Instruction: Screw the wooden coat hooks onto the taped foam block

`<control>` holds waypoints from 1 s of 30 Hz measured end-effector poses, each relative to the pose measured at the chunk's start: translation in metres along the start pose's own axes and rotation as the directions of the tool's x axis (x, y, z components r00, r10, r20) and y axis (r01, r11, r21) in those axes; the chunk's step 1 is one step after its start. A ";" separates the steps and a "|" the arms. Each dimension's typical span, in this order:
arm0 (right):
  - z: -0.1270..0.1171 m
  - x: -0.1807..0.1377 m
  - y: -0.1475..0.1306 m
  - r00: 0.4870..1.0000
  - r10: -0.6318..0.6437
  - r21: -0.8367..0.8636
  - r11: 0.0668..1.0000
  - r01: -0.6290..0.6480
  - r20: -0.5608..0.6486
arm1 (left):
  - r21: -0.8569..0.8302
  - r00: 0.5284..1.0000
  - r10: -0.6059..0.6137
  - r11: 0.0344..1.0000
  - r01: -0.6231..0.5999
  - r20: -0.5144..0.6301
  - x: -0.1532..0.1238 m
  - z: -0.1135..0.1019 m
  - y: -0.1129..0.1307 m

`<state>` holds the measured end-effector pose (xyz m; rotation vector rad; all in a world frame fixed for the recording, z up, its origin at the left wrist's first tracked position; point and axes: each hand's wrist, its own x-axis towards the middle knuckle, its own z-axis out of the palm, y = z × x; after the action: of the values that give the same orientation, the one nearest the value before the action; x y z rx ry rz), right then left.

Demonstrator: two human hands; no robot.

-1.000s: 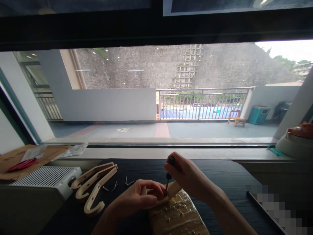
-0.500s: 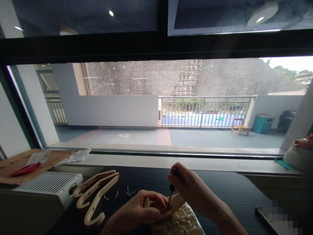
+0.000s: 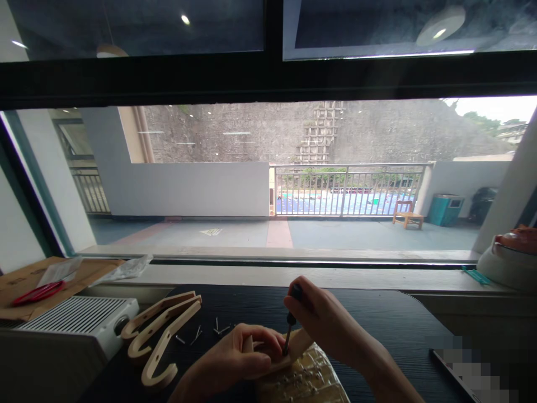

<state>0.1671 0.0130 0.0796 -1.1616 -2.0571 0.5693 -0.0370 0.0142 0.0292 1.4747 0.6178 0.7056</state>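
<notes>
My right hand [image 3: 312, 305] is wrapped round the dark handle of a screwdriver [image 3: 288, 330], whose shaft points down. Its tip meets a pale wooden hook [image 3: 300, 342] close to my left fingers. My left hand [image 3: 247, 352] grips that hook from the left, fingers curled over its curved end. Beneath the hook is a yellowish board [image 3: 312, 375] wrapped in clear plastic, with several metal screws or fittings showing. Three more wooden hooks [image 3: 168, 342] lie on the dark table to the left, and several loose screws [image 3: 196, 334] lie between them and my left hand.
A white radiator [image 3: 84, 313] borders the dark table [image 3: 377, 319] at left. Red-handled scissors [image 3: 39, 292] and plastic bags lie on cardboard [image 3: 20, 274] there. Beyond the sill [image 3: 235, 277] is a wide window. A dark flat object [image 3: 453, 374] lies at right, partly pixelated.
The whole view has shifted slightly, so everything appears a little further left. Both hands keep their grips, and the screwdriver stays at the same spot on the hook.
</notes>
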 end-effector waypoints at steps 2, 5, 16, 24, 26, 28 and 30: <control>-0.001 0.000 0.000 1.000 -0.003 -0.002 1.000 0.003 0.000 | -0.006 1.000 0.005 1.000 -0.005 0.008 0.000 0.000 0.000; -0.001 0.001 0.000 1.000 0.004 -0.006 1.000 -0.004 0.001 | -0.016 1.000 0.007 1.000 -0.007 0.015 0.000 0.001 0.001; 0.002 0.002 0.002 1.000 0.023 -0.002 1.000 -0.023 0.013 | 0.002 1.000 -0.013 1.000 0.013 -0.013 -0.002 0.002 0.003; -0.006 0.003 0.000 0.999 0.024 -0.056 0.998 -0.022 0.034 | -0.111 0.998 -0.037 0.993 0.041 0.042 -0.001 -0.007 -0.008; -0.015 0.006 -0.004 0.997 0.012 -0.124 0.992 -0.002 0.078 | -0.090 0.996 -0.046 0.995 0.053 0.076 0.002 -0.011 -0.002; -0.024 0.009 -0.007 0.991 -0.010 -0.195 0.980 0.036 0.133 | 0.019 0.988 -0.119 0.993 0.118 0.096 0.008 -0.014 0.009; -0.032 0.012 -0.012 0.982 -0.027 -0.254 0.964 0.075 0.187 | 0.210 0.972 -0.212 0.959 0.188 0.098 0.017 -0.013 0.023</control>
<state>0.1805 0.0183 0.1127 -1.2381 -2.3678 0.4004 -0.0372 0.0348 0.0526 1.5996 0.7497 0.4028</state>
